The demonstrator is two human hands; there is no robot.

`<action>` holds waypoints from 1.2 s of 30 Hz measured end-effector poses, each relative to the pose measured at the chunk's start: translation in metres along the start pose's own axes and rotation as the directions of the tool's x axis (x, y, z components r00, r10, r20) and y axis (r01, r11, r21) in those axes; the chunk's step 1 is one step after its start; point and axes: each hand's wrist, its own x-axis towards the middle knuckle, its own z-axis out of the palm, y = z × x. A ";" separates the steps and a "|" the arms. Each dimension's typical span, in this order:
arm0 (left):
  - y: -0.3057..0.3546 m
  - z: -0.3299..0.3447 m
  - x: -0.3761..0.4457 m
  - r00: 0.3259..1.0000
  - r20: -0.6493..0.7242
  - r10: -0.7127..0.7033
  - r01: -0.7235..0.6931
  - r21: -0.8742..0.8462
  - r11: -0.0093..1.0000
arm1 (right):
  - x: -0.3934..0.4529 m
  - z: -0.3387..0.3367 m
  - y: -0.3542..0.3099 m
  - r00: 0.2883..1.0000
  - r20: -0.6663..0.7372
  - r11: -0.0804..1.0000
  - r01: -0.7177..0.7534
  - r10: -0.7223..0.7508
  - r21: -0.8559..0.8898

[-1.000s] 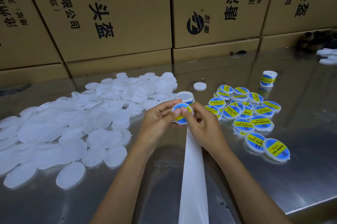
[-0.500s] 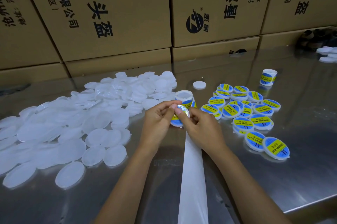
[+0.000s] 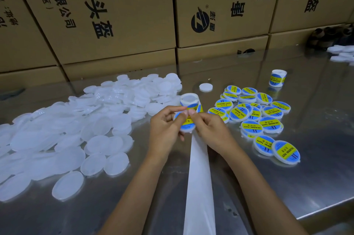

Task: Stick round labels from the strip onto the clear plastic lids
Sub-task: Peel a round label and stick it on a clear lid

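At bench centre, head view: left hand and right hand meet over one lid, both gripping it, fingers curled round its edges, thumb tips touching on its upper face. Lid carries a blue-and-yellow round label, partly hidden by the thumbs. Just behind the hands, a label roll stands upright on the bench, touching or nearly touching the held lid; cannot tell which. White backing strip runs from under the hands toward the camera, off the bottom edge.

Left of the hands: wide pile of unlabelled lids, overlapping, flat on the bench. Right of the hands: cluster of labelled lids, some stacked on each other. One plain lid lies alone between the two groups. Second label roll stands further back right. Cardboard boxes line the back edge.
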 end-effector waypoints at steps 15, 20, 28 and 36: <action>-0.020 -0.005 0.014 0.984 -0.171 0.047 -0.011 0.209 0.978 | 0.052 -0.059 0.022 0.727 -0.155 0.728 -0.597 0.669 0.337; -0.023 -0.008 0.017 0.980 -0.179 0.085 -0.035 0.267 0.963 | 0.067 -0.064 0.027 0.703 -0.136 0.707 -0.648 0.699 0.283; -0.026 -0.015 0.026 0.957 -0.260 0.130 -0.024 0.374 0.927 | 0.087 -0.055 0.026 0.890 -0.423 0.891 -0.321 0.169 -0.319; -0.029 -0.017 0.043 0.943 -0.331 0.026 0.076 0.290 0.954 | 0.169 -0.046 0.066 0.977 -0.174 0.702 -0.210 0.123 -0.681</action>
